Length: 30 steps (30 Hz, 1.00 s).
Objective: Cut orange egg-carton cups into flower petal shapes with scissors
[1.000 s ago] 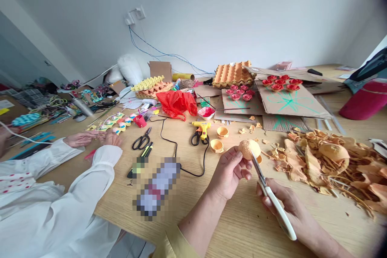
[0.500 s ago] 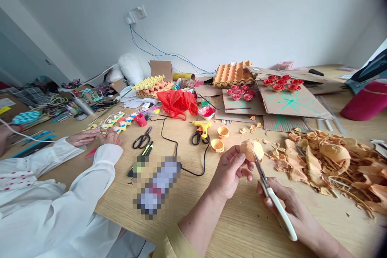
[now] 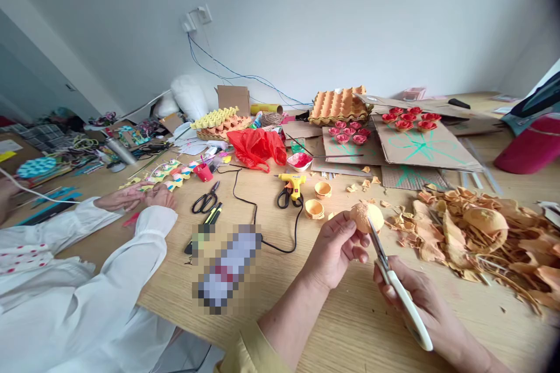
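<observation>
Head view: pinching orange cup [image 3: 362, 215] in left hand [image 3: 336, 252], grasping scissors [image 3: 408, 306] in right hand [image 3: 417, 284] (apparently trimming), likely needing a steady turn next.

The cup [image 3: 362, 215] in the left hand [image 3: 332, 253] was between the glue gun [image 3: 296, 183], left, and the scraps [image 3: 455, 239], right; behind the scraps, flowers [image 3: 403, 126] sat on cardboard [image 3: 441, 152], right of an egg tray [image 3: 339, 107].

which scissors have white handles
The scissors held in the right hand; the black pair on the table, left of the yellow glue gun, has dark handles.
</observation>
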Available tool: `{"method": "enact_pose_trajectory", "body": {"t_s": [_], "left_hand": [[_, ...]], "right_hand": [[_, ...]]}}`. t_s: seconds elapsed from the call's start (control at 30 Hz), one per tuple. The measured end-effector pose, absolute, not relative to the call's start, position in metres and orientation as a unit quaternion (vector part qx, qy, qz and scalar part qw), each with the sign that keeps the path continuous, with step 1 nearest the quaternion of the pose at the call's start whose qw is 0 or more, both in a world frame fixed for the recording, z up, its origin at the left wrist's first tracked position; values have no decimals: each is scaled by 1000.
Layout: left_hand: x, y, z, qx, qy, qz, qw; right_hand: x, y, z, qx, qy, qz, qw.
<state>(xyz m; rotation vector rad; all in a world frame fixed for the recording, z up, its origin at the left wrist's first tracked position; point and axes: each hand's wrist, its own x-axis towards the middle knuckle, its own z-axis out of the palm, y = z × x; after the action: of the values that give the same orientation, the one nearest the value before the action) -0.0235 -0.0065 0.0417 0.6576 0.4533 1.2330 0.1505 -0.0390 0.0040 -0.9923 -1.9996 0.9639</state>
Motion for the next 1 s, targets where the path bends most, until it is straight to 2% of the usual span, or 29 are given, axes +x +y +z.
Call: {"method": "enact_pose_trajectory", "body": {"t_s": [0.7, 1.0], "left_hand": [[-22, -9, 46, 265, 207, 564, 754], [-4, -16, 48, 314, 306, 586, 681]], "right_hand": [[144, -47, 11, -406, -749, 370, 370], [145, -44, -3, -423, -733, 386, 366]]}}
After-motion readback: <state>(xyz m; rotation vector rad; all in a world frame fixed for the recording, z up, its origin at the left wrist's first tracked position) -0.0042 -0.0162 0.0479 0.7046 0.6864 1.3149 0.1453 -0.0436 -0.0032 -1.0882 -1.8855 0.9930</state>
